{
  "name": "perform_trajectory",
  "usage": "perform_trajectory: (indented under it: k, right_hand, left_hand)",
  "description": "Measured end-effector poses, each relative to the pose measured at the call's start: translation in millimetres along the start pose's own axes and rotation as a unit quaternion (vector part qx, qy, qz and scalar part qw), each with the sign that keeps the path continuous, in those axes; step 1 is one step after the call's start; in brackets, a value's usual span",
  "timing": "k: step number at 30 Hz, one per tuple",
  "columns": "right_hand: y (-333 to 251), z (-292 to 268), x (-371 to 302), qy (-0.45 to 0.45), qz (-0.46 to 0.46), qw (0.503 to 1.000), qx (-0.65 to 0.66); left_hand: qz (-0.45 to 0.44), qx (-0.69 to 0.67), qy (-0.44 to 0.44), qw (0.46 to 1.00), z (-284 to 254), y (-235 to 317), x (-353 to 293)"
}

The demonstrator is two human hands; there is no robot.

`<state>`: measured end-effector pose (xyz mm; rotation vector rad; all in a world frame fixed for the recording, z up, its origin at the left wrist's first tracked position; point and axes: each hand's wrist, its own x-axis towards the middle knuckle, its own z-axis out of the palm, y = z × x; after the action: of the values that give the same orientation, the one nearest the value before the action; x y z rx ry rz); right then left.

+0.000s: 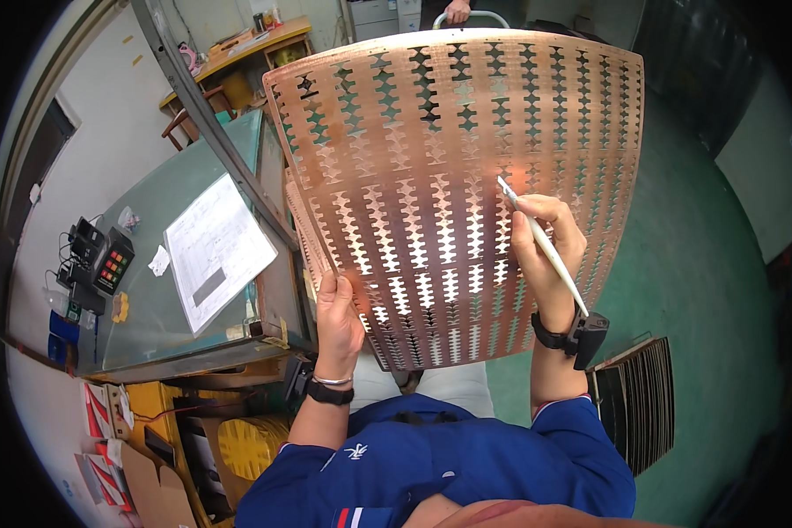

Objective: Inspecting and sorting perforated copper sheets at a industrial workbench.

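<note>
A large copper-coloured perforated sheet (pixel 431 167) stands tilted before me, with columns of notched cut-outs across it. My left hand (pixel 337 321) pinches its lower left edge between thumb and fingers. Like a pen, a slim white pen-shaped tool (pixel 550 251) is gripped in my right hand (pixel 550 251); its narrow tip is at the sheet's face, right of the middle. Whether the tip touches the metal, I cannot tell. Behind the left edge, part of another copper-coloured sheet (pixel 301 229) shows. Both my wrists carry black straps with small devices.
To the left is a glass-topped table (pixel 150 308) with a paper drawing (pixel 220 251) and a black device with coloured buttons (pixel 114 261). A metal post (pixel 202 114) rises beside it. A rack of dark sheets (pixel 635 405) stands at lower right. Another person's hand (pixel 458 11) grips a handle beyond.
</note>
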<state>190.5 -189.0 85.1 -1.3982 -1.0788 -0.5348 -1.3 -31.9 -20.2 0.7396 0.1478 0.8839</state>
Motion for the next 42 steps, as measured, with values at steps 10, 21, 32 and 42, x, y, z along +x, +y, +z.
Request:
perform_trajectory:
  k: [10, 21, 32, 42]
  right_hand:
    - [3, 5, -3, 0.003, -0.047, 0.997, -0.059]
    - [4, 13, -5, 0.04, -0.046, 0.996, -0.062]
    - [37, -46, -32, 0.145, 0.107, 0.984, -0.004]
    - [85, -137, -83, -0.005, 0.31, 0.946, -0.1]
  left_hand:
    - [-0.005, -0.011, -0.013, 1.0, -1, 0, 0]
    - [-0.006, 0.025, -0.005, 1.0, 6, 1, -3]
    - [0.017, 0.004, 0.018, 1.0, 0, 11, 9]
    - [0.035, -0.009, -0.002, 0.999, -10, 26, 21]
